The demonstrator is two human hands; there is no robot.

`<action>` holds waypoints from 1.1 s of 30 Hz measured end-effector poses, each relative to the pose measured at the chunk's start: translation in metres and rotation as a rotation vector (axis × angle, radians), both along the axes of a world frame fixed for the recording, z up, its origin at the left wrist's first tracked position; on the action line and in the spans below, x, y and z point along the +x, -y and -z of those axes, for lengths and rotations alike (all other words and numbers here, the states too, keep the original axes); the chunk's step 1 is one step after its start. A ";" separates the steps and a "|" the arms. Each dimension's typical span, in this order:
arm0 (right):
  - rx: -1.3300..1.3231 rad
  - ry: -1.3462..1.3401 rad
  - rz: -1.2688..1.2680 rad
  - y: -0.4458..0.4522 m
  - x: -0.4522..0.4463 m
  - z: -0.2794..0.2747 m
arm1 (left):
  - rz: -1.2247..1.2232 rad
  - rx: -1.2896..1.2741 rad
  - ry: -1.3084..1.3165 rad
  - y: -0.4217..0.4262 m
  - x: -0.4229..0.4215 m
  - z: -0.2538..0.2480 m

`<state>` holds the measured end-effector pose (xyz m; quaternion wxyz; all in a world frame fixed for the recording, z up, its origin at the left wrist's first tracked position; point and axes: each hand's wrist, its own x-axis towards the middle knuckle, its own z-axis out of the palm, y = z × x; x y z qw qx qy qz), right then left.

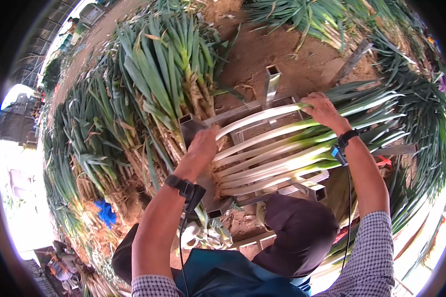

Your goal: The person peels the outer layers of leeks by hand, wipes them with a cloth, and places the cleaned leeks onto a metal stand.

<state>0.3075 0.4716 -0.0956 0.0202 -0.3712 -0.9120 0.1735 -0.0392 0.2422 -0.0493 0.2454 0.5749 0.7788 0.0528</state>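
Observation:
Several long leeks with white stalks and green tops lie side by side across a metal frame, roots to the left. At the root end of the uppermost leek is my left hand, its fingers closed round that end. Farther right, my right hand has its fingers closed on the same leek where white turns to green. The stalk bows slightly between both hands, a little apart from the others.
Upright bundles of leeks stand on the left, with more leeks piled at the right and back. Metal posts rise from the frame. A blue cloth or bag lies at lower left. My knee is near the frame.

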 end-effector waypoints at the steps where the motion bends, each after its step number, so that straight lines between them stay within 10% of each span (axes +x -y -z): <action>1: 0.028 -0.007 -0.010 0.002 -0.001 0.002 | -0.006 -0.013 0.007 0.002 0.002 -0.003; 8: 0.145 -0.023 -0.079 0.006 -0.011 0.012 | 0.004 -0.009 -0.003 0.001 -0.010 0.013; 16: 0.154 -0.061 -0.109 0.017 -0.013 0.012 | 0.164 0.143 0.159 0.047 0.106 -0.112; 33: 0.058 0.000 -0.131 0.027 0.000 0.017 | -0.189 0.370 -0.271 -0.012 0.140 0.095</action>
